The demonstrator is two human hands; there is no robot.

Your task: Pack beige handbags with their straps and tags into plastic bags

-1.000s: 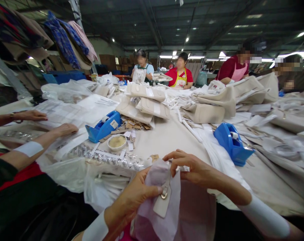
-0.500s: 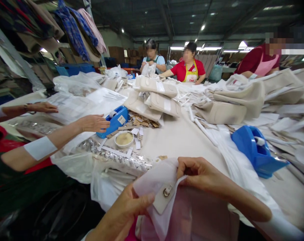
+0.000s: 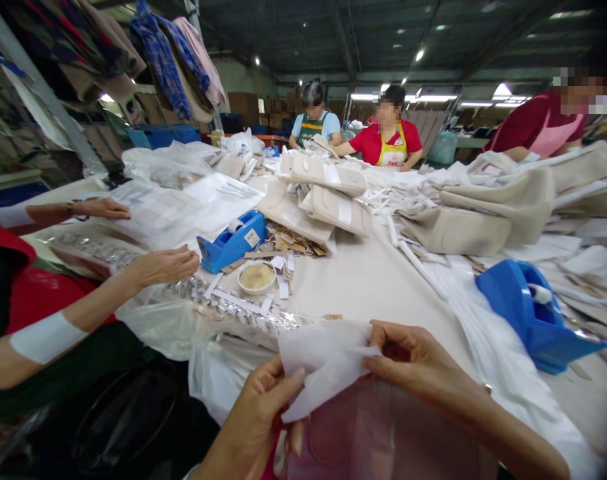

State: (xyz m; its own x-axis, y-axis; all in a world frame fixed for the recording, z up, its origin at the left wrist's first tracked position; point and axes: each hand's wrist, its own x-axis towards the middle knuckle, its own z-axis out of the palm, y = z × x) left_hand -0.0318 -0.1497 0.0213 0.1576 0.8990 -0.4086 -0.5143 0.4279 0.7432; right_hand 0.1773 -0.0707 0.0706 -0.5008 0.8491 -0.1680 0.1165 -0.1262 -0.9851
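Observation:
A thin white tissue sheet [image 3: 323, 357] stretches between my hands. My left hand [image 3: 261, 417] pinches its lower left edge between thumb and fingers. At the sheet's right corner, my right hand [image 3: 408, 360] grips it with thumb and forefinger. Below them lies a pale bag [image 3: 393, 433], which looks pinkish under a thin see-through cover. The beige tab with its metal ring is hidden, apparently under the folded sheet. Just beyond the sheet is a shiny patterned plastic wrap [image 3: 253, 325].
Blue tape dispensers stand at left [image 3: 233, 240] and right [image 3: 533, 313]. A round white tub [image 3: 257, 277] sits among paper tags. Beige bags [image 3: 333, 207] are piled beyond. A co-worker's hand [image 3: 168, 265] reaches in from the left; other people work across the table.
The tissue sheet has been folded over the beige tab and ring, hiding them. The co-worker's nearer hand on the left has drawn back from the blue tape dispenser.

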